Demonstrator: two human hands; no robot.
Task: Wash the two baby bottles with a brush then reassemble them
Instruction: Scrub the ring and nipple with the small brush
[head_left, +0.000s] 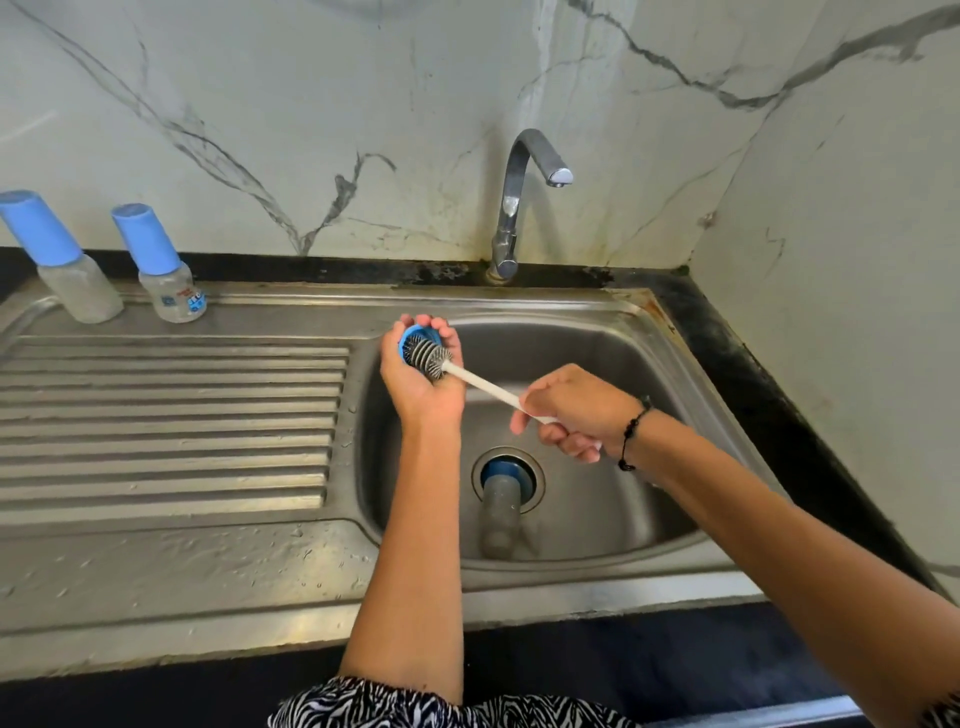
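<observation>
My left hand (422, 387) is held over the sink basin (639, 374), its fingers curled round a small blue bottle collar (407, 339). The bristle head of a bottle brush (429, 356) is pushed into that collar. My right hand (576, 411) grips the brush's white handle (488, 387). A clear bottle body (500, 514) lies on the basin floor with a blue part (508, 469) at its top end over the drain. Two capped baby bottles, a left bottle (78, 288) and a right bottle (175, 297), stand upright at the back left.
The chrome tap (514, 208) stands behind the basin with no water running. A ribbed steel drainboard (171, 415) lies left of the basin, with water drops near its front. Marble walls close off the back and right side.
</observation>
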